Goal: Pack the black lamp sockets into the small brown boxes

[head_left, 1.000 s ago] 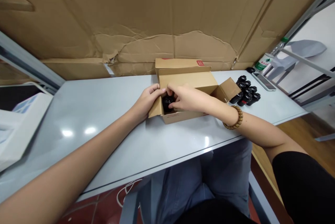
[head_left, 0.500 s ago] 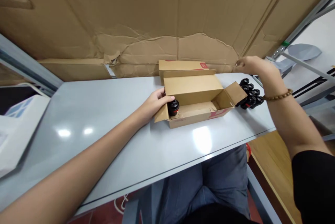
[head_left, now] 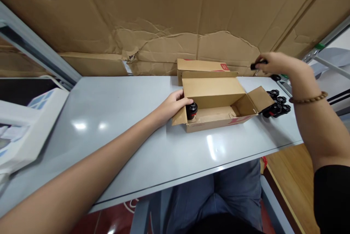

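Hands over a grey worktop (head_left: 123,117). Left hand (head_left: 172,106) fingers clasp the left end flap of an open cardboard box (head_left: 216,95), where one black bottle (head_left: 191,110) stands inside. Right hand (head_left: 276,64), raised, pinches a dark bottle (head_left: 258,65) above a bottle cluster (head_left: 276,105).

Grey table (head_left: 109,117), cardboard sheet (head_left: 164,8), white device (head_left: 30,124)

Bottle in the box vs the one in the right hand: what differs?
The boxed bottle stands upright at the left end of the cardboard box; the held bottle lies roughly level in the right hand, in the air beyond the box's right flap. The boxed bottle shows cap and body, the left hand holding the flap beside it; the held bottle is mostly hidden by fingers. Both look black.
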Motion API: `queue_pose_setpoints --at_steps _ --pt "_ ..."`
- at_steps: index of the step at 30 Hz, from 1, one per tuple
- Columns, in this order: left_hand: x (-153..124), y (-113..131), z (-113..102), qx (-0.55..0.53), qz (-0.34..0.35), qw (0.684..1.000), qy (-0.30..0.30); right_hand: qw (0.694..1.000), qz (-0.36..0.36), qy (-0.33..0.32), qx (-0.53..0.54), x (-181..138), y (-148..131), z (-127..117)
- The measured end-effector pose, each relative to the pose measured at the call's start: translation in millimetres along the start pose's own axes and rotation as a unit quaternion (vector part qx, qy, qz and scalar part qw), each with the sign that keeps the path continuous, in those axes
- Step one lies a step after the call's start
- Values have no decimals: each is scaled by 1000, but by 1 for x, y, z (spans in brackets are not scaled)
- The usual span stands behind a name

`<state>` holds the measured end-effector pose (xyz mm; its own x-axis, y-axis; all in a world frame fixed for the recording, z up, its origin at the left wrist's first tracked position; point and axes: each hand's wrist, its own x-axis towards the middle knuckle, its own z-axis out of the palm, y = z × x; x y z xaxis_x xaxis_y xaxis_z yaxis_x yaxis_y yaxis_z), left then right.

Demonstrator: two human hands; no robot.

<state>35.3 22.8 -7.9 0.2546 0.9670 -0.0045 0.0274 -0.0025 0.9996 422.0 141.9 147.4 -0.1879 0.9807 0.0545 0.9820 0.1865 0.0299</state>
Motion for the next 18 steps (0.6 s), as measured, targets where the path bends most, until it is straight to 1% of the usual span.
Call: queue_pose_setpoints --at_steps 1,2,3,4,5,6,7,8,10,12,14,16,18 --pt "0 0 0 2 1 1000 1 998 -14 50 21 -9 -12 -7" --pt "0 -1 0 4 0 1000 1 991 -28 121 52 -21 -27 -12" --pt "0 -1 -1 5 -1 1000 1 981 -64 159 88 -35 -44 -14" --pt "0 -2 -1 6 -3 1000 1 972 -120 163 124 -51 -63 -14" --pt "0 -2 -1 5 -5 1000 1 959 -179 155 154 -66 -83 -11" --pt "0 -2 -2 3 -5 1000 2 945 -240 128 179 -80 -101 -6" --pt "0 -2 -2 2 -4 1000 3 934 -282 87 202 -92 -117 1" --pt "0 -2 -2 1 -1 1000 3 929 -304 47 209 -101 -130 9" --pt "0 -2 -1 0 5 1000 2 918 -327 -2 223 -109 -147 26" --pt "-1 -1 -1 4 15 1000 -1 906 -350 -10 238 -107 -152 41" --pt "-1 -1 0 18 23 1000 5 891 -379 12 250 -100 -152 50" --pt "-1 -1 0 24 25 999 12 883 -395 28 252 -95 -151 52" --pt "-2 -1 2 16 27 999 11 891 -385 14 240 -93 -154 48"
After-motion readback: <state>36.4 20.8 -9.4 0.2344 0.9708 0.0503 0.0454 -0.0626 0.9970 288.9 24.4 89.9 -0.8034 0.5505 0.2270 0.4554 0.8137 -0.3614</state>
